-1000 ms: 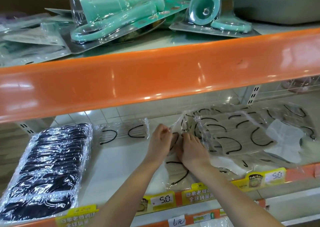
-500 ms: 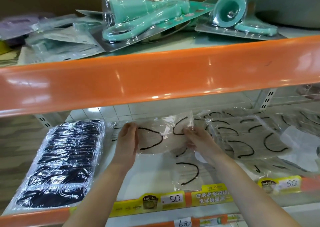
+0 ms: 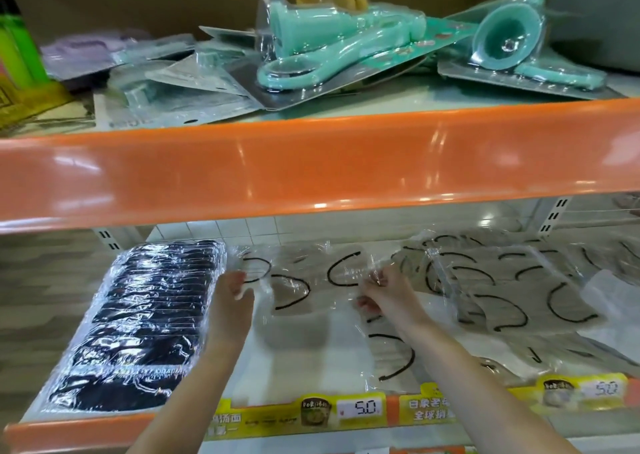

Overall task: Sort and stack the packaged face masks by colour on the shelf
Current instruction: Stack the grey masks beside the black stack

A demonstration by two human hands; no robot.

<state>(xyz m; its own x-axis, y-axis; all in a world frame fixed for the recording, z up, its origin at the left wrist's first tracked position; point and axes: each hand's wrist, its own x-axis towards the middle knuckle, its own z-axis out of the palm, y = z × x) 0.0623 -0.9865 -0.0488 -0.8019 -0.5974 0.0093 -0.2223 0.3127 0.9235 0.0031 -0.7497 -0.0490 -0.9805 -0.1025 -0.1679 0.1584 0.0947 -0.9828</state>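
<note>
A clear-wrapped beige face mask pack (image 3: 311, 280) with black ear loops is held flat over the lower shelf (image 3: 304, 360). My left hand (image 3: 232, 301) grips its left edge and my right hand (image 3: 388, 291) pinches its right edge. Under it, farther back, another beige pack (image 3: 258, 266) lies beside a neat row of black mask packs (image 3: 145, 322) at the shelf's left. A loose heap of beige packs (image 3: 512, 291) covers the right side. One more beige pack (image 3: 391, 353) lies near the front edge.
An orange shelf rail (image 3: 311, 166) crosses just above my hands. The upper shelf holds teal blister-packed tools (image 3: 339, 48) and flat packets (image 3: 166, 83). Yellow price labels (image 3: 360, 408) line the lower shelf's front edge.
Both hands lifted one beige pack out of the right heap and carried it left, toward the pack beside the black row. The view shifted left and up.
</note>
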